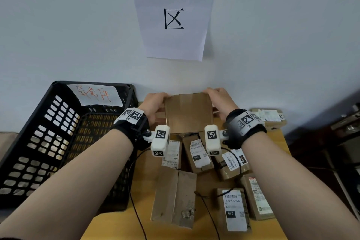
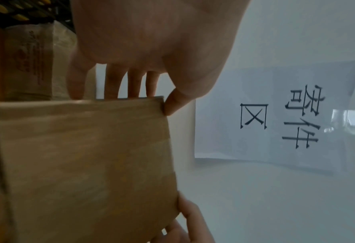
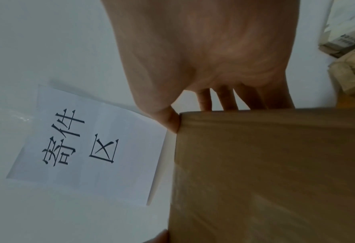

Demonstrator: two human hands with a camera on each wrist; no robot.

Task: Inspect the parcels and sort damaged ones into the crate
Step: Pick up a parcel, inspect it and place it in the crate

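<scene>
Both hands hold one brown cardboard parcel (image 1: pixel 188 113) up over the table, its plain taped face toward me. My left hand (image 1: pixel 153 104) grips its left side, thumb on the top corner and fingers behind, as the left wrist view shows on the parcel (image 2: pixel 89 156). My right hand (image 1: pixel 221 101) grips the right side the same way, thumb at the corner of the parcel (image 3: pixel 272 172). The black plastic crate (image 1: pixel 58 142) with a handwritten red label stands at the left. Several labelled parcels (image 1: pixel 200 154) lie on the wooden table (image 1: pixel 144 187) below the hands.
A torn, flattened cardboard parcel (image 1: pixel 175 198) lies near the table's front. Another parcel (image 1: pixel 270 117) sits at the back right by the wall. A white paper sign (image 1: pixel 173 11) hangs on the wall. Black cables (image 1: pixel 136 212) trail over the table. Dark equipment stands at the far right.
</scene>
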